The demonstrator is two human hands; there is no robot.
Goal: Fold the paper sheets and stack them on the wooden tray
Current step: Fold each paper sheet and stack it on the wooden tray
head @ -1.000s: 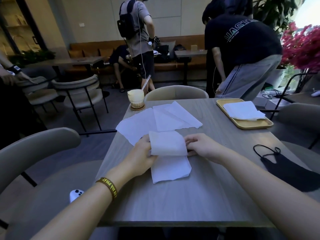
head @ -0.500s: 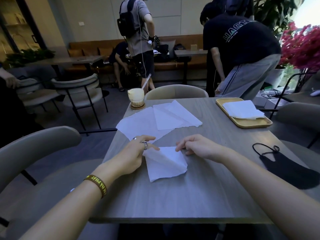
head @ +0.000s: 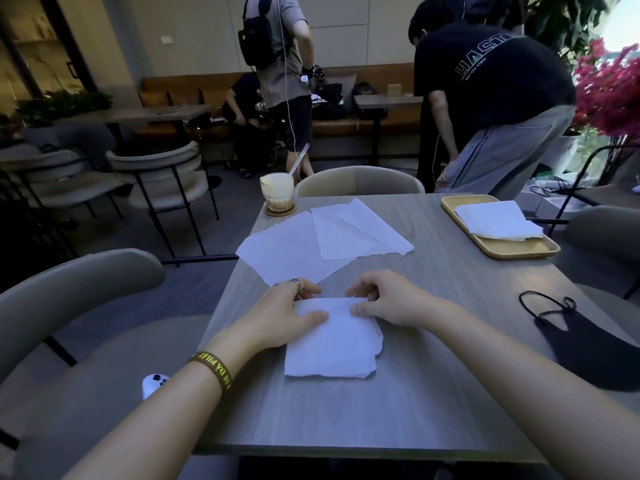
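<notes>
When viewed from head height, found folded sheet [head: 332, 344] flat on near-middle tabletop [head: 450, 306]. Left hand [head: 284, 317] spread over far-left corner, thumb pressing on top, clasping nothing. Right hand [head: 388, 299] pinching far edge, fingers curled, thumb on top. Unfolded sheets [head: 311, 247] overlapping just beyond hands. Wooden tray [head: 519, 247] at far-right corner, bearing stack of folded sheets [head: 498, 221]. Black face mask [head: 588, 348] at right edge; glass [head: 277, 192] on coaster, far side.
</notes>
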